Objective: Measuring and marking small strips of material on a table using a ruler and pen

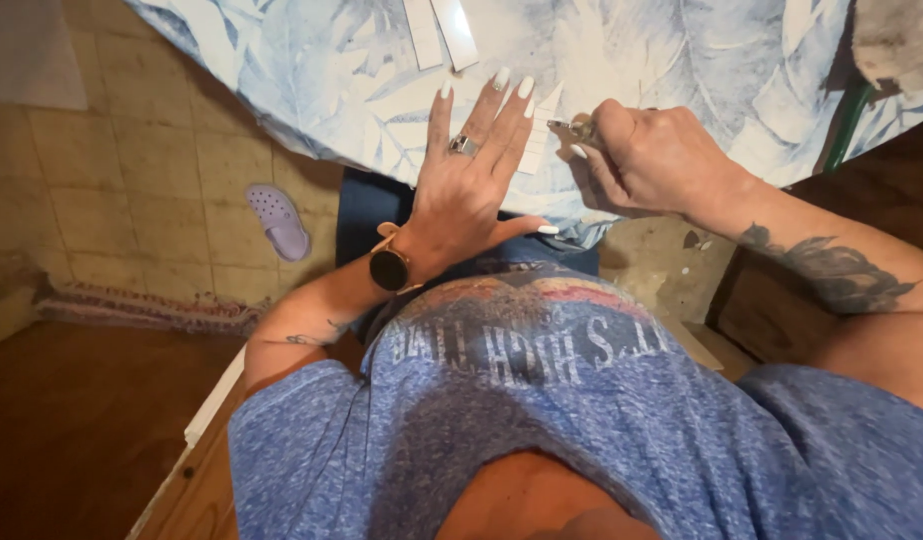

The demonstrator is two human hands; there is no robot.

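Note:
My left hand (470, 170) lies flat with fingers spread on a table covered by a blue-and-white leaf-patterned cloth (312, 70). It presses on a white paper strip (538, 135) near the table's edge. My right hand (650, 160) is closed around a small metal tool (574, 127), possibly scissors or a craft knife, whose tip touches the strip beside my left fingers. I cannot tell exactly which tool it is. Two more white strips (442, 32) lie farther up the cloth. A ring and a dark wristwatch (390, 268) are on my left hand and wrist.
A lilac clog shoe (279, 220) lies on the tiled floor (132, 170) to the left. A striped rug (142, 308) borders the tiles. Dark wooden furniture (782, 300) stands at right. My blue shirt fills the lower view.

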